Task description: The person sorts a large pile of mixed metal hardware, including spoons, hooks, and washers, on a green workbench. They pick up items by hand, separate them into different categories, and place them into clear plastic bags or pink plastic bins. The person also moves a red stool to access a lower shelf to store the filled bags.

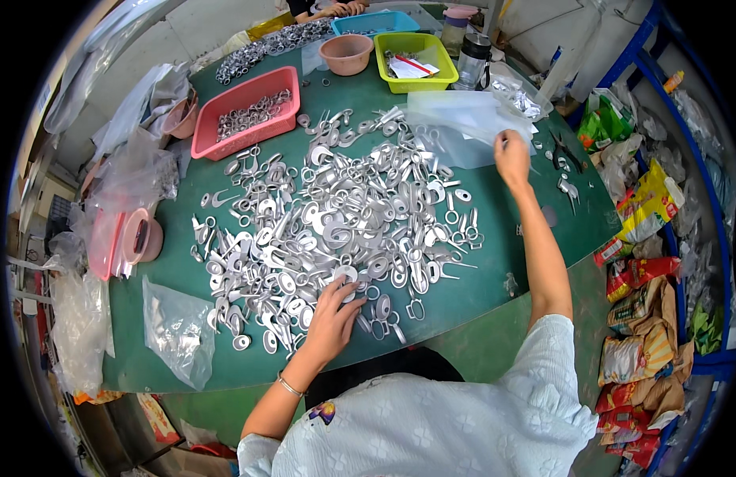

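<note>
A wide heap of grey metal keyring-like parts, with rings, oval discs and prongs, covers the middle of the green table. My left hand rests on the heap's near edge, fingers stretched and apart, touching oval pieces. Farther right, my right hand is raised over the edge of a translucent plastic sheet or bag. Its fingers are curled together, and what they pinch, if anything, is hidden. Several loose parts and black-handled pliers lie to the right of that hand.
A pink basket of parts stands far left, with a peach bowl, a lime basket and a steel flask along the back. A clear bag lies near left. Another person's hands show at the far end.
</note>
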A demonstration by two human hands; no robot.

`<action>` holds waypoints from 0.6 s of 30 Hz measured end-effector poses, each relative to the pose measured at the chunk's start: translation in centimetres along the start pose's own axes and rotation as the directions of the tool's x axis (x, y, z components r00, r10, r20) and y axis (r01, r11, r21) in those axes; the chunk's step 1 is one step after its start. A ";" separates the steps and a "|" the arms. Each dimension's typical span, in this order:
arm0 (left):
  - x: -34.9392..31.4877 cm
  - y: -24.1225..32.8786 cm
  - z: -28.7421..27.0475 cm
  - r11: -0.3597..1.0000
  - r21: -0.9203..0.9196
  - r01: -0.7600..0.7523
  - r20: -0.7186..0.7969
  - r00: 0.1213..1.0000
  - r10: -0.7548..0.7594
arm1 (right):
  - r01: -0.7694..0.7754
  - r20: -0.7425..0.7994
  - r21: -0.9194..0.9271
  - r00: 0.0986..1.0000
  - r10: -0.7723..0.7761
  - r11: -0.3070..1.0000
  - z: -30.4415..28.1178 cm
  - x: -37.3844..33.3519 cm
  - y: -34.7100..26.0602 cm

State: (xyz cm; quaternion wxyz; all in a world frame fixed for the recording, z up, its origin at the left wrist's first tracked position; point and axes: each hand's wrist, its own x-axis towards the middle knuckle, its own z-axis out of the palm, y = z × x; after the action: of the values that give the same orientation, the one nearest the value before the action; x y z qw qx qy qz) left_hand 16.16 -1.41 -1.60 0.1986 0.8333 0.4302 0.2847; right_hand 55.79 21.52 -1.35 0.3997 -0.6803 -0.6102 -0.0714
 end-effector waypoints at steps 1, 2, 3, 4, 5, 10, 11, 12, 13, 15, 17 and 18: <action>0.1 0.0 -0.1 0.999 -0.033 0.010 -0.002 1.000 -0.010 | -0.037 -0.045 -0.012 0.998 0.036 0.999 -0.7 0.7 0.3; 0.3 0.0 -0.3 0.998 -0.065 0.019 -0.005 1.000 -0.020 | -0.073 -0.091 -0.019 0.993 0.071 0.997 -1.3 1.5 0.7; 0.6 -0.1 -0.6 0.996 -0.082 0.025 -0.006 1.000 -0.026 | -0.070 -0.150 -0.039 0.987 0.063 0.997 -1.9 1.9 1.2; 0.9 -0.4 -0.9 0.998 -0.052 0.018 -0.024 1.000 -0.019 | -0.062 -0.208 -0.056 0.977 0.050 0.996 -2.5 2.5 1.3; 1.4 -1.0 -1.2 1.000 -0.021 0.012 -0.041 0.999 -0.013 | -0.099 -0.255 -0.034 0.963 0.087 0.995 -3.0 2.8 1.4; 7.3 -5.2 -3.2 0.993 0.114 0.031 -0.090 0.996 -0.021 | 0.102 -0.160 -0.191 0.978 -0.133 0.976 -3.0 2.1 1.2; 8.8 -6.0 -3.5 0.992 0.122 0.042 -0.091 0.995 -0.031 | 0.179 0.066 -0.317 0.984 -0.166 0.931 -2.3 1.4 0.8; 10.4 -7.0 -3.8 0.990 0.129 0.053 -0.091 0.995 -0.042 | 0.237 0.279 -0.343 0.950 -0.142 0.909 -1.5 0.5 0.5; 11.4 -8.5 -3.4 0.978 0.192 0.080 -0.099 0.993 -0.062 | 0.223 0.400 -0.347 0.914 -0.071 0.911 -0.6 -0.5 -1.4; 14.1 -10.2 -3.0 0.955 0.275 0.111 -0.078 0.993 -0.093 | 0.291 0.617 -0.117 0.770 -0.160 0.950 0.1 -1.7 -5.1; 15.8 -11.3 -2.6 0.931 0.341 0.129 -0.023 0.991 -0.129 | 0.373 0.572 0.040 0.752 -0.327 0.927 1.9 -2.3 -7.5; 16.4 -12.3 -2.1 0.937 0.323 0.134 0.019 0.989 -0.148 | 0.465 0.604 -0.020 0.711 -0.360 0.885 2.8 -2.2 -7.8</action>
State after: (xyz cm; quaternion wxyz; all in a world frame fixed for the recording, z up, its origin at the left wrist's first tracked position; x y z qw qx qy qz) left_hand 15.06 19.20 -2.10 0.0897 0.8274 0.5251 0.1778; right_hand 47.24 21.08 -0.96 0.1063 -0.5459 -0.8310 0.0017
